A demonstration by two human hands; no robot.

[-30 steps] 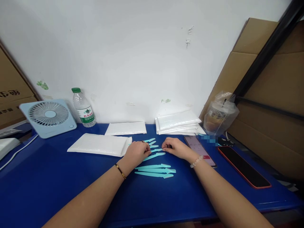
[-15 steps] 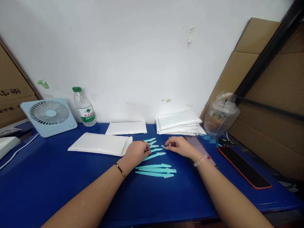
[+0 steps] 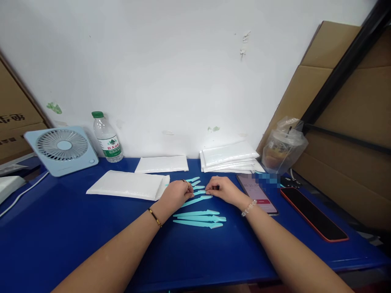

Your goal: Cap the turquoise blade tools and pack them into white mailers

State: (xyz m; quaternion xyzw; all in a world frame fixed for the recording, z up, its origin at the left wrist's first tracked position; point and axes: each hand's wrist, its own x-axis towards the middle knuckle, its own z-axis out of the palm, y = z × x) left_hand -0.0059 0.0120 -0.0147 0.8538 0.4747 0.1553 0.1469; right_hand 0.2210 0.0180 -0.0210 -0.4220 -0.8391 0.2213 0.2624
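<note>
Three slim teal plastic sticks (image 3: pixel 200 218) lie at 6 o'clock of the hands; more teal sticks (image 3: pixel 197 200) fan out btwn them. Right hand (image 3: pixel 221 189) is back toward 9 o'clock vs 0.5 s ago, fingers pinched shut at one stick's tip, so both hands meet there. Left hand (image 3: pixel 176 195) stays curled, grip can't tell.

Red "农夫山泉" on the water bottle's (image 3: pixel 107 137) label; other print illegible.

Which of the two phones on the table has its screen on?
The phone beside the right hand: its screen glows pale with a red bar. The red-edged phone farther right is black.
</note>
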